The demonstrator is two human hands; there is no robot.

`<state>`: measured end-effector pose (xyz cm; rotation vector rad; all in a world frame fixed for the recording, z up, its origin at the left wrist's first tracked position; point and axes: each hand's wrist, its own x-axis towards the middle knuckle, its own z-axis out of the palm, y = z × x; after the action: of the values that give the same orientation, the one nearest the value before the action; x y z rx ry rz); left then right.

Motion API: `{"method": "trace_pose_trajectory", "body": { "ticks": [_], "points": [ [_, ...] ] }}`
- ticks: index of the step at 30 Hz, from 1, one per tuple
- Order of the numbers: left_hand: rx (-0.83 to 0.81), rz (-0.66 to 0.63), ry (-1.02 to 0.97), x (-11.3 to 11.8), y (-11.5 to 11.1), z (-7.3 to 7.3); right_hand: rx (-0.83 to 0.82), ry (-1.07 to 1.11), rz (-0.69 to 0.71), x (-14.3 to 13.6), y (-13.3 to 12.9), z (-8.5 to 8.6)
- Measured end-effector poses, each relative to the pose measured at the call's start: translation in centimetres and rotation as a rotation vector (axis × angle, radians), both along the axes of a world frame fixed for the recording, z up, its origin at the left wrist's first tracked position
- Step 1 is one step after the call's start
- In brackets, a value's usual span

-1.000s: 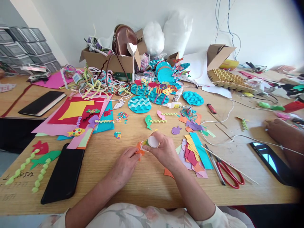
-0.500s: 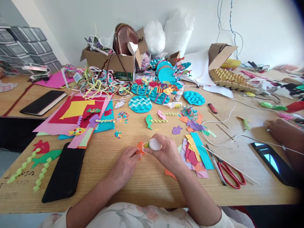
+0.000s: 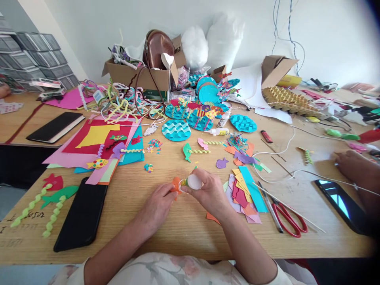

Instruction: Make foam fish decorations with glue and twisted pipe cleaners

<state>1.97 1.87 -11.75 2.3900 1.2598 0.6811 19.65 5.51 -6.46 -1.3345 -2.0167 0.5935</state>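
Note:
Between the thumb and fingers of my left hand (image 3: 160, 202) is a small orange paper cutout (image 3: 177, 185), partly covered by the fingers. My right hand (image 3: 211, 190) grips a white glue bottle (image 3: 194, 182), tipped with its base towards me and its nozzle at the cutout. Whether glue is coming out I cannot tell. Beyond my hands lie a green paper fish (image 3: 187, 152) on a twisted yellow-green stem, a pink fish (image 3: 202, 143) on a similar stem and a purple fish cutout (image 3: 222, 163).
Paper scraps (image 3: 242, 194), red-handled scissors (image 3: 289, 221) and a pen lie to the right. A black phone (image 3: 81, 217) lies left. Wavy blue discs (image 3: 176, 130) and a cardboard box (image 3: 127, 77) stand behind. Another person's hand (image 3: 350, 162) rests at far right near a phone (image 3: 338, 202).
My hands and the glue bottle hold nearly the same pose over the orange cutout. The whole view has shifted very slightly.

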Motion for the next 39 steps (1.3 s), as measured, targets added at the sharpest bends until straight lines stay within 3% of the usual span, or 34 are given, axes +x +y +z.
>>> {"method": "trace_pose_trajectory", "body": {
  "ticks": [39],
  "points": [
    [-0.008,-0.011,0.025,-0.05,-0.11,0.07,-0.085,0.048,-0.008,0.14,0.39,0.06]
  ]
}}
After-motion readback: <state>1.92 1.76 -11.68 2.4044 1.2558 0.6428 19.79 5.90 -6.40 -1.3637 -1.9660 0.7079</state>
